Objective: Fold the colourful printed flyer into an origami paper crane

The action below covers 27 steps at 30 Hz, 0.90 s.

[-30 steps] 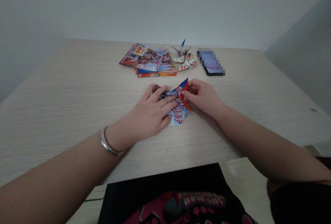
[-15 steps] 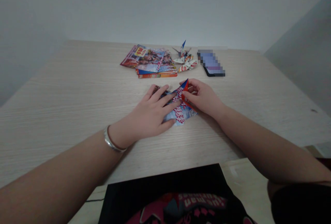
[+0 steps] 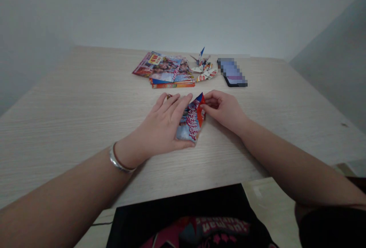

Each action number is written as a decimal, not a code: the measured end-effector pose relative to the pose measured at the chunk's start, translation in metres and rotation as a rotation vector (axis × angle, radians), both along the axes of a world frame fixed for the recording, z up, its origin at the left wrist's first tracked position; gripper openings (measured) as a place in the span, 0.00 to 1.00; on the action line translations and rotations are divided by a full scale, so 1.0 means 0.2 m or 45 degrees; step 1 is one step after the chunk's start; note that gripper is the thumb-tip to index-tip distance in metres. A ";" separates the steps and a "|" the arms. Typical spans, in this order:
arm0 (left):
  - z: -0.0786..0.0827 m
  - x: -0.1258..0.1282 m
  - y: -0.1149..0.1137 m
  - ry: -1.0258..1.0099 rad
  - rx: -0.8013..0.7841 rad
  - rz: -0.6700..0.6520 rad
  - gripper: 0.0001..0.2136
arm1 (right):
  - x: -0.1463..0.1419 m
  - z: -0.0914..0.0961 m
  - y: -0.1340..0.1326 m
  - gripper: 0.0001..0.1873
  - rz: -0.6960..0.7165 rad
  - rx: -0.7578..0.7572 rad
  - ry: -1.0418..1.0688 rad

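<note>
A folded piece of printed paper, blue and red with white lettering, lies on the light wooden table. My left hand rests flat on its left part, fingers stretched out and pressing it down. My right hand pinches the paper's red right corner between thumb and fingers, lifting that flap. A silver bangle sits on my left wrist.
Further back lie a stack of colourful printed sheets, two folded paper cranes and a dark phone. A wall closes the table's far side. The table's near edge runs above my dark printed shirt.
The right hand has drawn the paper's right flap over to the left, so the paper looks narrower. My left hand slid slightly leftward and its fingers closed together.
</note>
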<state>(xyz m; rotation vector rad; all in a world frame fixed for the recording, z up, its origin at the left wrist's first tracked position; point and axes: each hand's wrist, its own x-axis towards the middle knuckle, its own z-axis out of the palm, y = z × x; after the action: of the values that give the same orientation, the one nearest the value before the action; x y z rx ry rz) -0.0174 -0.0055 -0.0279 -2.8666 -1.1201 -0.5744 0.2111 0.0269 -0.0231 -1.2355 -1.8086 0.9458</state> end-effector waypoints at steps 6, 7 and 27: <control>0.05 -0.01 0.01 0.031 0.013 0.020 0.54 | 0.00 0.00 -0.01 0.06 0.017 -0.010 0.114; 0.05 -0.01 0.01 0.023 0.024 0.023 0.54 | 0.00 -0.01 -0.02 0.06 0.036 -0.011 0.118; 0.08 0.02 0.05 -0.317 -0.800 0.439 0.14 | -0.08 -0.01 -0.06 0.08 0.161 -0.062 0.260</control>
<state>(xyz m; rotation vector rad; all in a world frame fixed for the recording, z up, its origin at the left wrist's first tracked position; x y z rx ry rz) -0.0143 0.0037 -0.0127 -2.9960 -2.1145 -0.6656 0.1944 0.0153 -0.0252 -1.0221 -1.7254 1.1493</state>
